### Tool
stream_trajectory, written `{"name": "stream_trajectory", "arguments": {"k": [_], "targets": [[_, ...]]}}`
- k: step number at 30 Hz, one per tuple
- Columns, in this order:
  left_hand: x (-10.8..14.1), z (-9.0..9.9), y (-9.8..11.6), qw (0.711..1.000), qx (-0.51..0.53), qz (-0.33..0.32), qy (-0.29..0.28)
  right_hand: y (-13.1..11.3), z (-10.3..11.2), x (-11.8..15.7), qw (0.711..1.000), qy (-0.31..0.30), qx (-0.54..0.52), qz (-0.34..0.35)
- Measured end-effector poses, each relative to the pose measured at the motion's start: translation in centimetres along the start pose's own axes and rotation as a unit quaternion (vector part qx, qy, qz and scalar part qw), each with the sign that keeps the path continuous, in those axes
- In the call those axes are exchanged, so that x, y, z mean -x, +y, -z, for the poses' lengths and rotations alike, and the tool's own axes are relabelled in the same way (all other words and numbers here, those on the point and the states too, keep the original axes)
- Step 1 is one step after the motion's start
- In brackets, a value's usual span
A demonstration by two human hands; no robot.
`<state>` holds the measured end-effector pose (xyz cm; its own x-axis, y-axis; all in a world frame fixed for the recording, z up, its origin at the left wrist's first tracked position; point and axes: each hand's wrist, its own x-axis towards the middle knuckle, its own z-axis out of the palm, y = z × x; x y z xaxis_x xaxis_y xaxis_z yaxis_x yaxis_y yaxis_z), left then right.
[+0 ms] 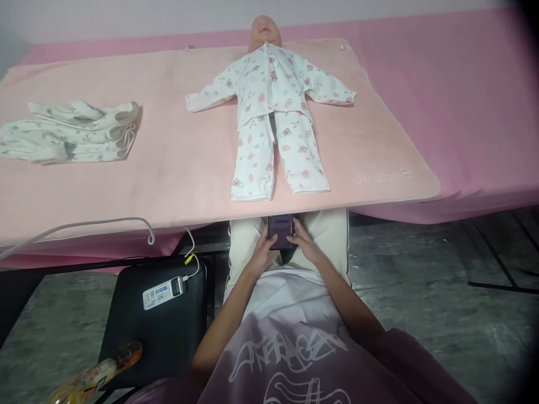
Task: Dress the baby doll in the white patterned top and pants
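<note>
A dark smartphone (281, 233) is held low over my lap, its screen lit. My left hand (264, 251) grips its left side, the thumb on the screen. On the opposite side, my right hand (305, 245) wraps the phone's edge, its thumb also at the glass. Beyond the table's near edge lies a baby doll (265, 35) on its back, head away from me. It wears a white printed baby top (273, 78) with sleeves spread wide. Matching printed trousers (256, 160) cover its legs, which point toward me.
Folded printed baby clothes (101, 132) lie at left on the pink mat (168, 134). A pink cloth (442, 84) covers the table. A white cable (105, 220) crosses the near edge. A white power bank (164, 293) and a colourful plastic package (90, 381) are by the black chair (151, 342).
</note>
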<state>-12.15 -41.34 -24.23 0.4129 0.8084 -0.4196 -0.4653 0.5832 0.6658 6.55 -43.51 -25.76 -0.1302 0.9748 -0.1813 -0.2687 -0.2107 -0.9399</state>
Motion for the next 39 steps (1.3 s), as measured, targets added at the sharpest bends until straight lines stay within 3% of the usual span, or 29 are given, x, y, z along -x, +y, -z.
{"name": "stream_trajectory", "arguments": {"k": [6,15,23,39], "targets": [[-0.1,0.2,0.1,0.999,0.031,0.0,-0.021,0.7,0.1,-0.2,1.0,-0.001,0.01,0.007],[-0.8,0.9,-0.8,0.999,0.039,-0.022,0.021,1.0,0.2,-0.3,1.0,-0.009,0.018,0.0],[-1.1,0.5,-1.0,0.999,0.013,-0.046,0.02,1.6,0.1,-0.4,0.999,-0.021,0.027,0.012],[-0.8,0.8,-0.7,0.999,0.029,-0.025,0.003,1.6,0.4,-0.4,1.0,-0.027,0.01,0.012]]}}
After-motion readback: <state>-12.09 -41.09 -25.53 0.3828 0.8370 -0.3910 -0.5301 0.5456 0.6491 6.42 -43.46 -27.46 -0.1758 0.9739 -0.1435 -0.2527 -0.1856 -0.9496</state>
